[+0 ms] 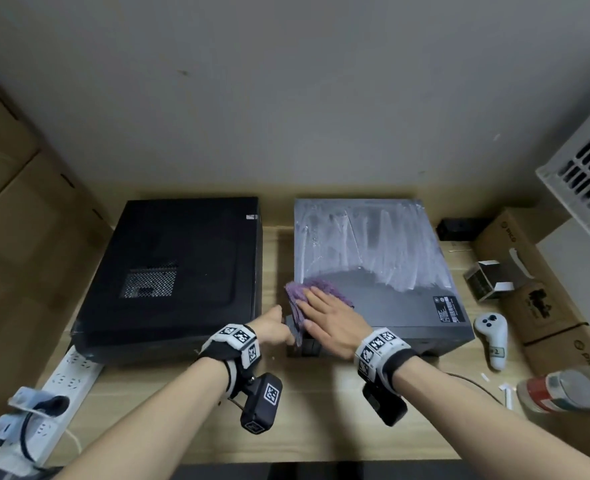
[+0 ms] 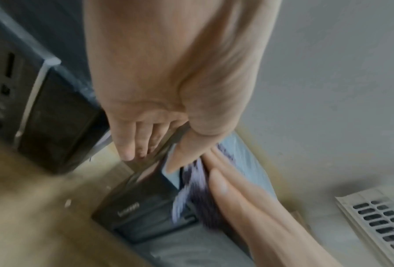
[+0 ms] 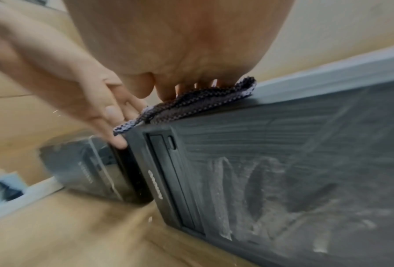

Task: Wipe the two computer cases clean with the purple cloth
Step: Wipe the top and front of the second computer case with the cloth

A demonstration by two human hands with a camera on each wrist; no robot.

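Two computer cases lie flat on the wooden desk: a black case point(image 1: 175, 271) on the left and a grey case point(image 1: 383, 258) on the right, its top smeared with white streaks. The purple cloth point(image 1: 321, 287) point(image 3: 191, 103) lies on the grey case's near left corner and hangs a little over the edge. My right hand point(image 1: 328, 317) point(image 3: 180, 59) presses flat on the cloth with straight fingers. Beside that corner, my left hand point(image 1: 275, 327) point(image 2: 150, 140) touches the grey case's left side with straight fingers, thumb above the top edge. It holds nothing.
A white power strip point(image 1: 61, 386) lies at the near left. To the right of the grey case are a white controller point(image 1: 492, 336), a small open box point(image 1: 491, 280), cardboard boxes point(image 1: 515, 244), a red-labelled bottle point(image 1: 563, 389) and a white basket point(image 1: 588, 181). More cardboard boxes point(image 1: 16, 202) stand on the left.
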